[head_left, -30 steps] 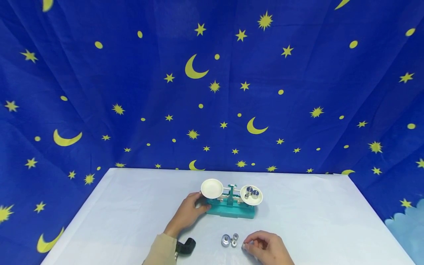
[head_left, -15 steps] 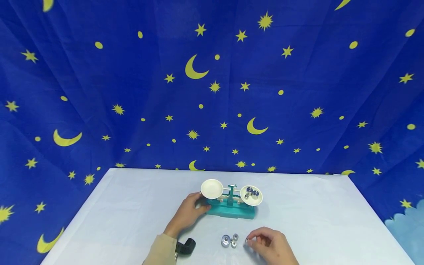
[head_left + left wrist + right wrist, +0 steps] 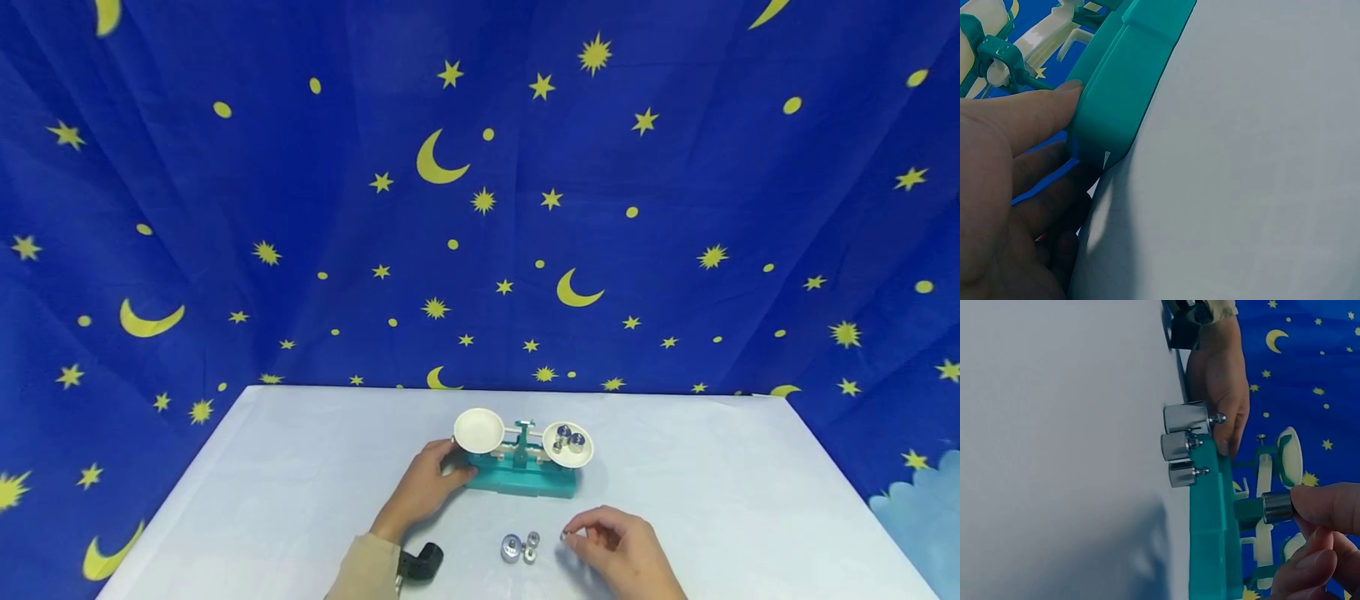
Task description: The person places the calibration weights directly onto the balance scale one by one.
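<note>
We see the scale (image 3: 521, 481) with its long axis running left to right, and the relation that counts is that its right pan (image 3: 573, 459) lies almost straight beyond the right hand (image 3: 622, 554), the nearer of our two to that pan. The right hand pinches a small weight (image 3: 1277, 507) between thumb and forefinger, and we find that weight in front of the scale's right half, seemingly held above the tabletop (image 3: 262, 500). The left hand (image 3: 426, 487) grips the scale's left end, near the left pan (image 3: 479, 431), its thumb against the base and its fingers round behind. The pinched weight is a squat, shiny metal cylinder; if it has a knob, our fingers hide it. In front of the scale, left of the right hand, the standing weights (image 3: 512, 547) form a tight cluster of polished cylinders topped with knobs, the widest on the left. Three more, the pan weights (image 3: 577, 442), sit close together in the right pan. The scale looks to us like smooth teal plastic, with a long, low base and shallow, round, cream pans. Beneath it the tabletop is white and faintly creased; behind it hangs a softly folded blue cloth (image 3: 480, 42) printed with yellow moons and stars.
</note>
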A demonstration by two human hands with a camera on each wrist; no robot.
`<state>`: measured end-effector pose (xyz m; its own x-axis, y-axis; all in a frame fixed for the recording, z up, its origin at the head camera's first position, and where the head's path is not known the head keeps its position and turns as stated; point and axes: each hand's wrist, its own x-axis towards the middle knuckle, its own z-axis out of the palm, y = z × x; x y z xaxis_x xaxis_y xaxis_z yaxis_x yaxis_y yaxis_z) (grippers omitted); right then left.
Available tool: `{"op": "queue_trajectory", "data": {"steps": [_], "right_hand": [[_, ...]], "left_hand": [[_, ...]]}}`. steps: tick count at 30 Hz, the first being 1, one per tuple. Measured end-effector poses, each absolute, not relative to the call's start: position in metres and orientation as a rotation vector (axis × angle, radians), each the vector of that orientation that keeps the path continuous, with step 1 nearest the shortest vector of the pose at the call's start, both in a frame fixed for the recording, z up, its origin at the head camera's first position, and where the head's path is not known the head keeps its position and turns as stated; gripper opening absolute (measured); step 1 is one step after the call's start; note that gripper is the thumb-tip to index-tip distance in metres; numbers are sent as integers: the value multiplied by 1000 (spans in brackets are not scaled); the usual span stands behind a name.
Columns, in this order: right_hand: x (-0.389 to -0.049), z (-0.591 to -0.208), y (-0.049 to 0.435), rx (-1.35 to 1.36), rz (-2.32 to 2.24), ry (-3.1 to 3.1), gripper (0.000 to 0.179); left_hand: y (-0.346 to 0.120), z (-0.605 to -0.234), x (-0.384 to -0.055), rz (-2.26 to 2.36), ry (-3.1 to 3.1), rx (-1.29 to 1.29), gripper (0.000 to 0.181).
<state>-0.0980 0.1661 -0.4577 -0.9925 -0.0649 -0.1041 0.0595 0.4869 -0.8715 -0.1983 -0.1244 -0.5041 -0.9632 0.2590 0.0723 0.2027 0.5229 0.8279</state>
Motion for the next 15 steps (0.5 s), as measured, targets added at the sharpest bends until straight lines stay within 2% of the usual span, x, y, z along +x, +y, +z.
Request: {"op": "queue_trajectory", "data": {"steps": [15], "right_hand": [[-106, -445, 165, 1, -1564, 2661, 9]], "left_hand": [[-126, -507, -199, 1460, 2697, 426, 56]]}}
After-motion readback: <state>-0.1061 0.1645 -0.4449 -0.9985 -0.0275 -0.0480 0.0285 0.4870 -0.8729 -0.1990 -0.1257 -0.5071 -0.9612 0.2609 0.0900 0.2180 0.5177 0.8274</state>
